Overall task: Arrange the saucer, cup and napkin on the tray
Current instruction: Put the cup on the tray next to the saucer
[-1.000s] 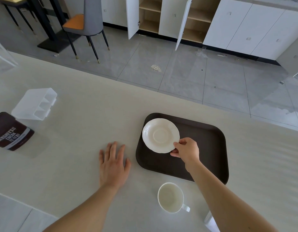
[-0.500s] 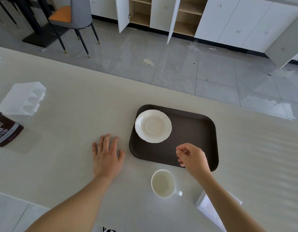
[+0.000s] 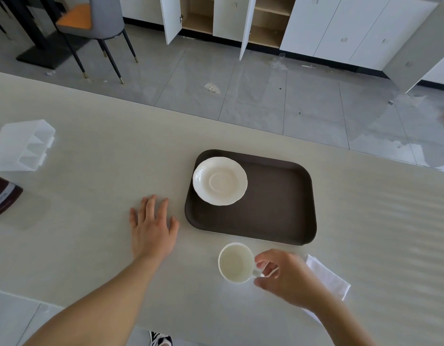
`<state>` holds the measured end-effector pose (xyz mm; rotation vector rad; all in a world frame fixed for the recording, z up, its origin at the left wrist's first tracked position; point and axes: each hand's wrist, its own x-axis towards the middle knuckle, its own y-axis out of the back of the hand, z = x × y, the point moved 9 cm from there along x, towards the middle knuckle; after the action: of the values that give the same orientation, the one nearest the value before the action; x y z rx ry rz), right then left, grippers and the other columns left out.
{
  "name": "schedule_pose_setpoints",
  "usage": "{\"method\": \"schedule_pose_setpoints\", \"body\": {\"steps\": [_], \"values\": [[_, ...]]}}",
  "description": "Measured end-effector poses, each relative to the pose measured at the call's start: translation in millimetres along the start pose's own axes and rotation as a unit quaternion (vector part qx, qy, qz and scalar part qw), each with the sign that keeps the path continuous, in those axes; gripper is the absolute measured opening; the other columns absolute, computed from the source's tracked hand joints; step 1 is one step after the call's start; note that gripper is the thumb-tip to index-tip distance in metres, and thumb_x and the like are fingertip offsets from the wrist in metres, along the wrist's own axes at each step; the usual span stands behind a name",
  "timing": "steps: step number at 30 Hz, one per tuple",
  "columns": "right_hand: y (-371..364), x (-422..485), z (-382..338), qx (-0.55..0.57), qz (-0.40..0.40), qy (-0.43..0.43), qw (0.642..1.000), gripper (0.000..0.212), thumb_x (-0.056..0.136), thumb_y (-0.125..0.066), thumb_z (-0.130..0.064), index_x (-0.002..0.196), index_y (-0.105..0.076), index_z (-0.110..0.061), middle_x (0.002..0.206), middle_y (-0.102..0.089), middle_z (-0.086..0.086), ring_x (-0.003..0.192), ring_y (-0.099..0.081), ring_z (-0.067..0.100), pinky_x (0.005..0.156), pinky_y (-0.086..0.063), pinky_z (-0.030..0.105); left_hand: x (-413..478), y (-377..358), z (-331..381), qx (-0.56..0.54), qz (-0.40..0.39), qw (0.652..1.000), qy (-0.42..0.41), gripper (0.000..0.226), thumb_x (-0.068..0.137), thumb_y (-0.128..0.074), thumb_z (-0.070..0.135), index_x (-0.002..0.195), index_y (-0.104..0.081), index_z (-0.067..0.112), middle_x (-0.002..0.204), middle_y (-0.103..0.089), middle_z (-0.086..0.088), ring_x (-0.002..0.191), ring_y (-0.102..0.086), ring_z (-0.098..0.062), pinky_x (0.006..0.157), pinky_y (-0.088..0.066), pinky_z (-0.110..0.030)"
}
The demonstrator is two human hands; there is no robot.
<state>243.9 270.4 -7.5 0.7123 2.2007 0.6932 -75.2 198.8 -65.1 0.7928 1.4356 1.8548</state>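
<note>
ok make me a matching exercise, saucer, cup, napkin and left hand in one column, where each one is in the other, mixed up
Things:
1. saucer
2. cup
3. napkin
4. left hand

Places:
A. flat on the table, left of the tray
B. on the tray's far left corner
C. on the table near the tray, right hand at its handle
D. on the table, partly under the right arm

Pairs: 1-B, 2-C, 3-D, 4-A

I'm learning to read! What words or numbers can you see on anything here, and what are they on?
Nothing can be read in this picture.
Brown packet at the table's left edge: has white lettering, but it is cut off by the frame and too blurred to read.
Saucer, cup, napkin, tray and clear plastic box: no words, numbers or signs.
</note>
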Motion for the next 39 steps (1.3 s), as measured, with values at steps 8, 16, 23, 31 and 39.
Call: {"method": "schedule_pose_setpoints", "body": {"steps": [8,16,23,31,39], "values": [[11.8,-4.5,-8.5,-0.02,0.155,0.073,0.985,0.007,0.084,-0.079,-0.021,0.091,-0.079,-0.022,0.079,-0.067,-0.015,0.066,-0.059,0.004,0.064,-0.052,0.019,-0.2,1.4,0.6,-0.001,0.0,1.0,0.001,0.055,0.088,-0.04,0.038,0.137,-0.052,0.016,0.148,-0.043,-0.015,0.141,-0.034,-0.036,0.119,-0.02,-0.058],[56.3,1.3,3.8,0.076,0.294,0.073,0.95,0.017,0.078,-0.083,-0.008,0.087,-0.079,-0.021,0.082,-0.071,-0.016,0.078,-0.066,0.003,0.064,-0.049,0.011,-0.4,2.8,2.5,-0.002,0.002,1.0,-0.002,0.056,0.087,-0.038,0.039,0.137,-0.052,0.016,0.147,-0.044,-0.015,0.141,-0.035,-0.036,0.118,-0.02,-0.058],[81.1,37.8,25.1,0.08,0.316,0.007,0.945,0.008,0.088,-0.075,-0.018,0.093,-0.078,-0.024,0.078,-0.071,-0.01,0.072,-0.066,0.008,0.065,-0.056,0.026,0.0,2.6,2.5,0.0,-0.005,1.0,-0.002,0.057,0.089,-0.037,0.04,0.138,-0.051,0.016,0.148,-0.043,-0.015,0.142,-0.033,-0.035,0.119,-0.02,-0.058],[76.3,64.9,38.3,0.07,0.294,-0.015,0.953,0.01,0.089,-0.074,-0.018,0.098,-0.079,-0.019,0.082,-0.072,-0.007,0.074,-0.064,0.006,0.063,-0.047,0.013,-0.1,3.6,2.8,-0.004,-0.014,1.0,0.004,0.058,0.088,-0.037,0.04,0.139,-0.051,0.016,0.149,-0.042,-0.016,0.143,-0.033,-0.036,0.12,-0.017,-0.057],[71.8,69.0,40.8,0.097,0.288,-0.021,0.952,0.009,0.089,-0.074,-0.016,0.096,-0.079,-0.019,0.081,-0.073,-0.004,0.075,-0.066,0.012,0.067,-0.053,0.02,-0.1,4.5,3.2,-0.002,-0.012,1.0,0.005,0.057,0.088,-0.037,0.039,0.138,-0.051,0.016,0.149,-0.042,-0.015,0.143,-0.033,-0.035,0.12,-0.017,-0.057]]}}
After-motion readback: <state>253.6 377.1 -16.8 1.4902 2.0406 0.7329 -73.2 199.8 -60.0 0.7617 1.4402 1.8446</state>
